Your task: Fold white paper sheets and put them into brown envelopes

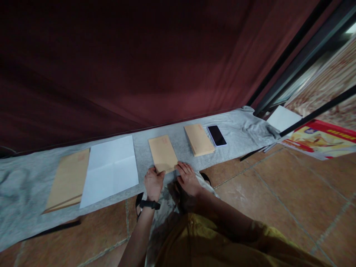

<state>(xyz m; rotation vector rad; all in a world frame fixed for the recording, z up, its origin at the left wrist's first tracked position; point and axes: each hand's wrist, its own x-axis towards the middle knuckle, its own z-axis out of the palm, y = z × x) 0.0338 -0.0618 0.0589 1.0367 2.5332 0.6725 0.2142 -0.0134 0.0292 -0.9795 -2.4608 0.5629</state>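
A brown envelope (162, 152) lies flat on a grey cloth (22, 178) spread along the floor. My left hand (153, 182), with a black band at the wrist, rests at the envelope's near left corner, fingers curled onto its edge. At the near right corner my right hand (188, 178) has its fingers pressed down on the edge. Whether either hand grips the envelope or only presses it, I cannot tell.
Left of the envelope lie a white sheet (110, 169) and a large brown envelope (69, 179). To its right are a stack of brown envelopes (198, 139) and a dark phone (217, 135). Printed posters (319, 139) lie on the tiled floor at right. A dark red curtain (125, 63) hangs behind.
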